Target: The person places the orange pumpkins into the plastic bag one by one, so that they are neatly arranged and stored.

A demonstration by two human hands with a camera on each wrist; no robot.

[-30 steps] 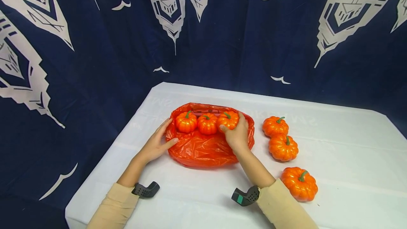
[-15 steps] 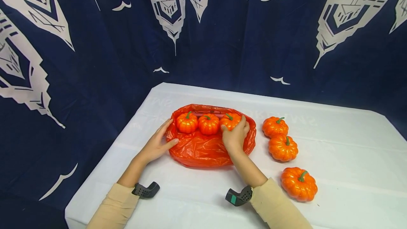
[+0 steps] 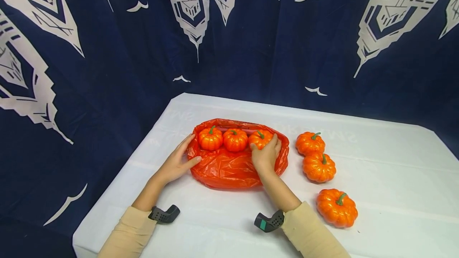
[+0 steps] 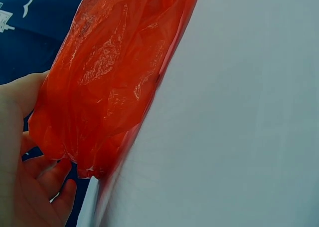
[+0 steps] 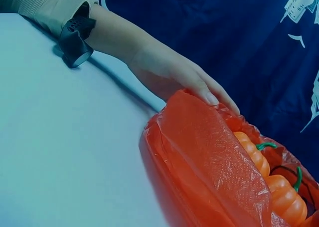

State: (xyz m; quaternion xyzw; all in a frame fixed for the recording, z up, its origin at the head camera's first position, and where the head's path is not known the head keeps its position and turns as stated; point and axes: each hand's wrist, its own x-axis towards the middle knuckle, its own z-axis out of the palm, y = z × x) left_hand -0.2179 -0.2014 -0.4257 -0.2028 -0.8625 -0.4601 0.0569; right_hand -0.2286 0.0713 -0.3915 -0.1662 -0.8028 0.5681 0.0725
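Note:
A red plastic bag (image 3: 229,174) lies on its side on the white table, mouth wide. Inside it, side by side, are an orange pumpkin with a green stem (image 3: 210,138), a second pumpkin (image 3: 234,140) and a third pumpkin (image 3: 259,139). My right hand (image 3: 265,156) reaches into the right end and grips the third pumpkin between thumb and fingers. With extended fingers, my left hand (image 3: 175,163) rests against the bag's left end. The left wrist view shows its thumb and fingers on either side of the plastic. My right hand is out of the right wrist view.
Right of the bag, a pumpkin (image 3: 310,143) and another pumpkin (image 3: 319,166) touch. One more pumpkin (image 3: 337,208) sits nearer the front. Behind the table (image 3: 394,178) hangs a dark blue cloth (image 3: 251,63) with white building prints.
My right hand has moved slightly to the right and down with the third pumpkin, which now sits a little apart from the middle one. The left hand has barely moved.

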